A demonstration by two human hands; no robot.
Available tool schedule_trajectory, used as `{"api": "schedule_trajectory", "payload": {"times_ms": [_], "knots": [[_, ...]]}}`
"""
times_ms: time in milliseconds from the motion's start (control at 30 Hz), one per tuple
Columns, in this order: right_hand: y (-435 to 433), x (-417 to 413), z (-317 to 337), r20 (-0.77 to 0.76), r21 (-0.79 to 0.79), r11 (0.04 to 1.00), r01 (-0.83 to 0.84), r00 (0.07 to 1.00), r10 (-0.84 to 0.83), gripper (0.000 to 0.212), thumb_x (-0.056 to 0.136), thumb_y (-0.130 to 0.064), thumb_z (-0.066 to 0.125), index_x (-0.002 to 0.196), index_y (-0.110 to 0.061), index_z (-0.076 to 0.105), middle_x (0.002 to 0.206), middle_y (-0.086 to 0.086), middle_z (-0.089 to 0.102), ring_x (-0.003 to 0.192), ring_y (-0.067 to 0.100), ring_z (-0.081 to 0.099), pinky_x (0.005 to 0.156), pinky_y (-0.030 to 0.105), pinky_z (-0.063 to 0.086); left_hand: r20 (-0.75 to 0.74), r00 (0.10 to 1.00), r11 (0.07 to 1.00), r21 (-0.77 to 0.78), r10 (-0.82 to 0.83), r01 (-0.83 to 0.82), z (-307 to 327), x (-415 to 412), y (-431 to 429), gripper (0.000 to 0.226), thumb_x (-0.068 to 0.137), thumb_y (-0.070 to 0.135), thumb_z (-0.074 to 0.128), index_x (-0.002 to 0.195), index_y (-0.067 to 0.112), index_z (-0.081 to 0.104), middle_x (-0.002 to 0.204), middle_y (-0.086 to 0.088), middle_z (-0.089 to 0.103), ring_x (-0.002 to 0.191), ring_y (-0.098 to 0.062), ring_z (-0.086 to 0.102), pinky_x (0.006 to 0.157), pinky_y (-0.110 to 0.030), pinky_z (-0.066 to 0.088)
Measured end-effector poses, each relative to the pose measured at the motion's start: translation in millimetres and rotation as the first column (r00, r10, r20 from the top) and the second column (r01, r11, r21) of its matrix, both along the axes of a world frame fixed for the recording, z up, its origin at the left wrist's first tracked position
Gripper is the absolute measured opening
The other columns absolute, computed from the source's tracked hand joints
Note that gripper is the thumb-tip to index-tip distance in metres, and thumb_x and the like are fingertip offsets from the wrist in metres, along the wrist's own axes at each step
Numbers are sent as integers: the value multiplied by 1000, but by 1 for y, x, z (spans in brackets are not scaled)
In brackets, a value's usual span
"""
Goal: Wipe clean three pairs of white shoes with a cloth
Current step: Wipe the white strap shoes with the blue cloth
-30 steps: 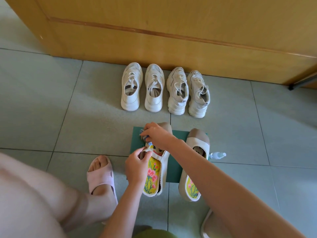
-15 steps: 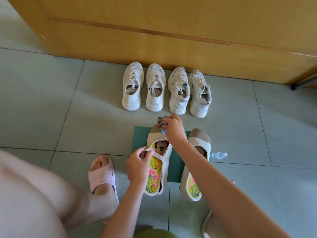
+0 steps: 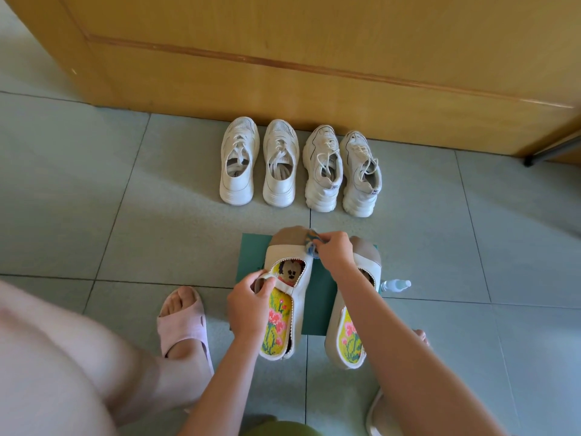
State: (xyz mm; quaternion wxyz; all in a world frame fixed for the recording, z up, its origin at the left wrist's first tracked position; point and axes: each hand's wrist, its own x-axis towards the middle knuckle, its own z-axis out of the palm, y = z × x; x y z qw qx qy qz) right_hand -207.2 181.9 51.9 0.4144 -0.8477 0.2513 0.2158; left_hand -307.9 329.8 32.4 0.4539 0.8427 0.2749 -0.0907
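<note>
On the tiled floor (image 3: 94, 199), the left hand (image 3: 248, 305) gripped a shoe's (image 3: 287, 262) strap; the right hand (image 3: 333, 251) clenched a cloth (image 3: 312, 243) against its toe.

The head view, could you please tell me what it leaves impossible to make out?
- Cloth: mostly bunched inside the right hand; size and pattern unclear.
- Right flat shoe: its middle is covered by the right forearm.
- Spray bottle: partly behind that shoe; label unreadable.
- Sneaker heel tags: too small to read.
- Left hand hides the held shoe's side.
</note>
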Motion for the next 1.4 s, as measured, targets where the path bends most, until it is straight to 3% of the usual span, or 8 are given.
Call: {"api": "schedule_trajectory", "payload": {"times_ms": [167, 400, 500, 700, 933, 1033, 1267, 1400], "knots": [[4, -9, 1, 35, -39, 999, -30, 999, 31, 18, 93, -6, 50, 81, -3, 64, 58, 3, 46, 51, 13, 37, 47, 22, 28, -13, 1000, 1000, -19, -8, 7, -2, 0, 1, 34, 89, 39, 59, 115, 18, 65, 101, -1, 69, 85, -13, 59, 62, -20, 44], [9, -45, -8, 113, -63, 998, -15, 993, 22, 23, 92, -10, 52, 107, -6, 69, 100, 16, 64, 81, 21, 57, 67, 28, 43, 7, 1000, 998, -62, -18, 18, -4, 0, 4, 26, 90, 33, 58, 108, 17, 66, 93, 3, 66, 83, -14, 59, 59, -18, 39], [13, -65, -11, 95, -54, 998, -12, 995, 17, 21, 92, -13, 53, 106, -10, 68, 102, 15, 64, 86, 25, 61, 70, 31, 48, 16, 1000, 992, -124, -3, 5, -7, 0, 8, 25, 90, 29, 60, 108, 15, 66, 98, -1, 68, 87, -18, 61, 65, -25, 44], [26, -102, -6, 59, -77, 991, -106, 992, 110, 24, 94, -10, 51, 116, -6, 62, 112, 9, 61, 97, 17, 61, 66, 11, 37, 25, 999, 982, -186, 29, -24, -10, 0, 10, 24, 88, 27, 63, 107, 13, 67, 99, -6, 69, 90, -22, 62, 71, -29, 44], [32, -135, 5, 78, -91, 988, -123, 988, 131, 23, 90, -9, 54, 111, -6, 63, 114, 13, 58, 108, 28, 53, 88, 27, 41, 23, 1000, 988, -154, -4, 7, -11, 1, 12, 26, 88, 22, 61, 111, 10, 66, 106, -8, 68, 98, -25, 62, 81, -33, 47], [33, -143, 9, 2, -167, 954, -249, 967, 253, 20, 93, -5, 48, 104, -3, 65, 105, 12, 59, 95, 22, 56, 79, 25, 47, 5, 1000, 986, -167, 2, -1, -9, 2, 14, 27, 88, 21, 61, 112, 9, 65, 108, -10, 68, 99, -26, 61, 82, -33, 47], [36, -167, 13, 9, -146, 965, -217, 975, 220, 21, 94, -7, 51, 109, -5, 65, 102, 3, 48, 80, 12, 50, 56, 7, 37, -24, 1000, 989, -150, -19, 15, -7, 3, 16, 31, 90, 23, 59, 118, 10, 62, 114, -9, 65, 104, -25, 58, 83, -31, 45], [38, -178, 16, 3, -76, 978, -196, 980, 197, 20, 93, -7, 51, 107, -6, 66, 103, 7, 56, 76, 10, 50, 57, 2, 38, -26, 1000, 989, -148, -10, 6, -6, 3, 15, 31, 90, 25, 60, 117, 11, 63, 115, -8, 65, 104, -24, 58, 85, -33, 46]]}}
